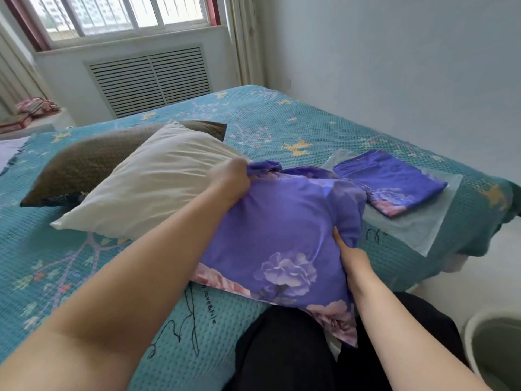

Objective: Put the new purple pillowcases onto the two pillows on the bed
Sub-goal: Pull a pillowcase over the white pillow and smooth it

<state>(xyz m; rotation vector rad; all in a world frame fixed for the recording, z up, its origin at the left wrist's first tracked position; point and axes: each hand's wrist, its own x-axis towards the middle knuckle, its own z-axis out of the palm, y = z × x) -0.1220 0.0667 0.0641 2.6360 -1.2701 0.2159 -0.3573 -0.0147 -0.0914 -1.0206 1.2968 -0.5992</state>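
Note:
A white pillow (158,179) lies on the bed, its near end inside a purple flowered pillowcase (279,235). My left hand (231,179) grips the bunched upper edge of that pillowcase against the pillow. My right hand (352,255) pinches the case's right edge, fingers tucked into the fabric. A second pillow in a dark brown cover (93,162) lies behind the white one. A second purple pillowcase (392,182) lies folded on a clear plastic bag (417,224) to the right.
The bed carries a teal patterned bedspread (282,119); its right edge drops to the floor near a white wall. A radiator grille (149,80) sits under the window. A white tub rim (490,348) shows at the lower right. My dark trousers (282,348) are at the bed's near edge.

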